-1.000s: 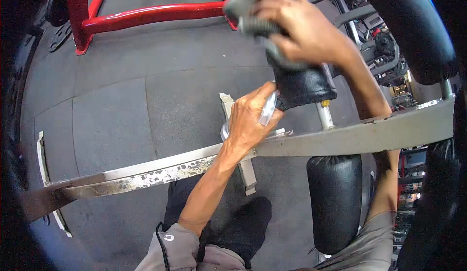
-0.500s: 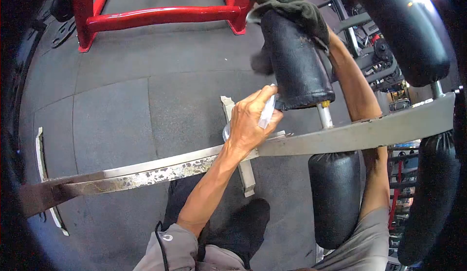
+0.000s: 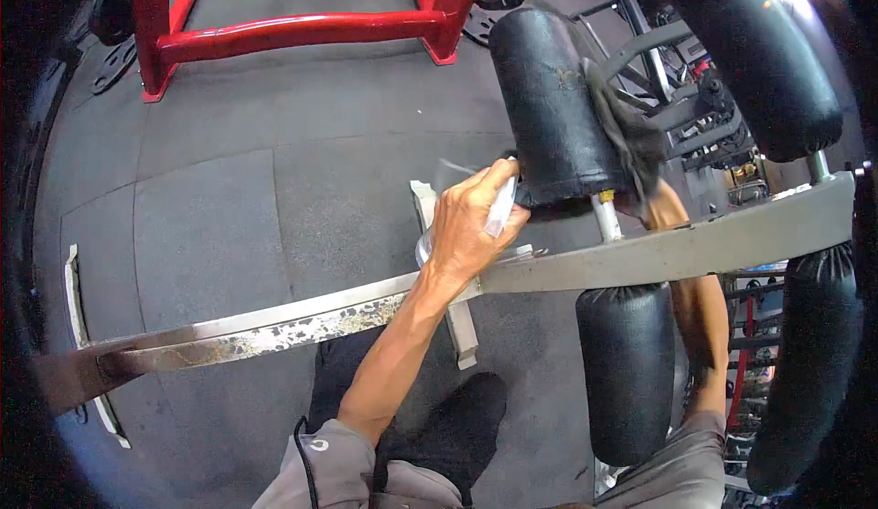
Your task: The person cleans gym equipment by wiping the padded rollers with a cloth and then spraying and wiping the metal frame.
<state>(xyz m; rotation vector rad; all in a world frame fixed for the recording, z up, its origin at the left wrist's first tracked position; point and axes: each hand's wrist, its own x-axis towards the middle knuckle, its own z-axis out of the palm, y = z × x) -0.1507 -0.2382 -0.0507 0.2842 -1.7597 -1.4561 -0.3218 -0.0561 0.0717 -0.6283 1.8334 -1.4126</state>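
Observation:
My left hand (image 3: 471, 216) is closed around a clear spray bottle (image 3: 501, 207) with a whitish trigger, just left of a black padded roller (image 3: 553, 111). Fingers hide much of the bottle. A dark grey cloth (image 3: 626, 125), smeared by motion, lies against the roller's right side. Beneath that cloth is my right hand (image 3: 651, 175), its fingers mostly covered; the right arm reaches up behind the grey metal beam (image 3: 677, 253). The roller sits on a short metal post rising from this beam.
More black rollers, one lower middle (image 3: 626, 376), one upper right (image 3: 759, 61) and one lower right (image 3: 809, 372), are fixed to the beam. Its chipped white arm (image 3: 311, 321) runs left. A red frame (image 3: 302, 38) stands ahead on grey floor mats (image 3: 206, 235). Gym machines crowd the right.
My right hand and the cloth have slid from the roller's top end down its right side. The left hand with the spray bottle stays nearly in place.

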